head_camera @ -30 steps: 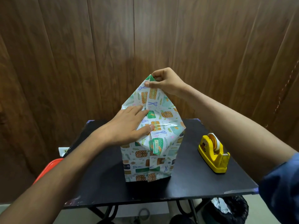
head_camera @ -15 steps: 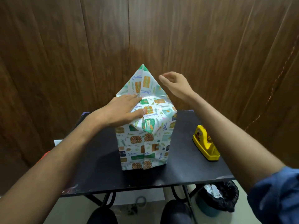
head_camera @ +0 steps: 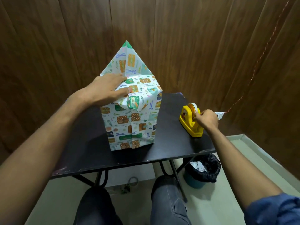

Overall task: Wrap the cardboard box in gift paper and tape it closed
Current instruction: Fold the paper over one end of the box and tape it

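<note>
Two hands: left (head_camera: 105, 90) flat on wrapped box (head_camera: 131, 120); right (head_camera: 206, 118) pinches tape at dispenser (head_camera: 190, 122) near table edge (head_camera: 186, 155).

Glossy gift paper (head_camera: 129, 120); matt black table (head_camera: 90, 143)

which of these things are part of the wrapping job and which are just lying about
Part of the job:
wrapped box
upright paper flap
yellow tape dispenser
left hand pressing the folds
right hand at the tape

Just lying about:
bin with black liner
tape roll on the floor
</note>
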